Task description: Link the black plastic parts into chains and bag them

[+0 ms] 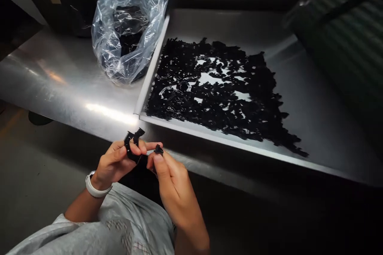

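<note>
While our left hand (118,162) pinches a black plastic part (131,145) and our right hand (175,187) holds a smaller piece (158,150) beside it, many black parts (209,91) remain spread on the steel tray (239,141), more inside the clear bag (104,36).

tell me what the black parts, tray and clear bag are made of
The small black angular parts look like matte moulded plastic, maybe rubber, dull, crisp-edged. The shallow metal tray looks like stainless steel, satin with bright glare. The clear crinkled bag looks like thin polythene, glossy and creased.
</note>
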### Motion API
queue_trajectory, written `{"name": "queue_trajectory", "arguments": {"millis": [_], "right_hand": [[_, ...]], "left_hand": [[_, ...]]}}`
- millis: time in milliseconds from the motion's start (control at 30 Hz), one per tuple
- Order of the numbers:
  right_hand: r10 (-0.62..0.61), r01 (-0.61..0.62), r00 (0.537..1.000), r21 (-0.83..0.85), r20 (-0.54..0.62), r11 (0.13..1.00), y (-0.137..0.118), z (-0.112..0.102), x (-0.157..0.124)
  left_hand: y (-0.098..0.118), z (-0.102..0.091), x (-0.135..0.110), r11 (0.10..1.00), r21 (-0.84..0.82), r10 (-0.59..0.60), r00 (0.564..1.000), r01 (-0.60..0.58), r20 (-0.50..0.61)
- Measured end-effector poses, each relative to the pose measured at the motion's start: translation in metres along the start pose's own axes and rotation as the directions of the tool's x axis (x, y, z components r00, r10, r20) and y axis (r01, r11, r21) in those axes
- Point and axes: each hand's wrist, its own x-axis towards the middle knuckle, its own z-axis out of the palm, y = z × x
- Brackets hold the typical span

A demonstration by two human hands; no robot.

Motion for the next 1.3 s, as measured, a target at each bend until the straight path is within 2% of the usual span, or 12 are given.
{"name": "queue_trajectory", "arguments": {"millis": [167, 267, 400, 500, 567, 633, 800, 867, 933, 1067, 1200, 1300], "right_hand": [[-0.066, 0.068, 0.998, -0.116, 0.015, 0.991, -0.005, -0.008, 0.001], [-0.127, 0.128, 0.992, -0.271, 0.021, 0.954, -0.007, -0.015, -0.004], [-0.205, 0.200, 0.977, -0.552, 0.054, 0.809, -0.012, -0.029, -0.008], [-0.258, 0.288, 0.955, -0.645, 0.144, 0.708, -0.018, -0.042, -0.005], [-0.277, 0.348, 0.937, -0.641, 0.213, 0.684, -0.022, -0.052, -0.002], [-0.269, 0.384, 0.923, -0.602, 0.275, 0.701, -0.025, -0.059, 0.001], [-0.288, 0.425, 0.883, -0.368, 0.372, 0.827, -0.024, -0.066, 0.014], [-0.243, 0.363, 0.890, -0.277, 0.385, 0.890, -0.024, -0.066, 0.016], [-0.146, 0.245, 0.925, -0.255, 0.352, 0.935, -0.022, -0.066, 0.015], [0.060, -0.023, 0.983, -0.214, 0.172, 0.976, -0.005, -0.068, -0.002], [0.167, -0.170, 0.978, 0.015, 0.124, 0.985, 0.036, -0.057, -0.031], [0.297, -0.302, 0.953, 0.113, 0.058, 0.946, 0.076, -0.045, -0.050]], "left_hand": [[0.002, 0.000, 0.002, 0.997, 0.061, -0.049, 0.999, 0.048, 0.004], [0.004, -0.001, 0.003, 0.993, 0.051, -0.106, 0.994, 0.106, -0.014], [0.013, -0.003, 0.004, 0.974, -0.020, -0.224, 0.975, 0.224, -0.013], [0.018, -0.006, 0.005, 0.945, -0.054, -0.323, 0.946, 0.322, -0.013], [0.018, -0.007, 0.007, 0.924, -0.062, -0.375, 0.926, 0.376, 0.034], [0.015, -0.008, 0.008, 0.912, -0.051, -0.401, 0.911, 0.407, 0.100], [0.000, -0.013, 0.014, 0.909, 0.061, -0.415, 0.888, 0.412, 0.199], [-0.004, -0.013, 0.014, 0.913, 0.079, -0.408, 0.886, 0.401, 0.221], [-0.005, -0.011, 0.012, 0.926, 0.071, -0.376, 0.903, 0.370, 0.208], [0.000, -0.008, 0.008, 0.957, 0.037, -0.290, 0.948, 0.287, 0.133], [0.013, -0.007, 0.006, 0.982, 0.026, -0.188, 0.979, 0.186, 0.074], [0.023, -0.008, 0.004, 0.992, 0.033, -0.120, 0.991, 0.119, 0.055]]}}
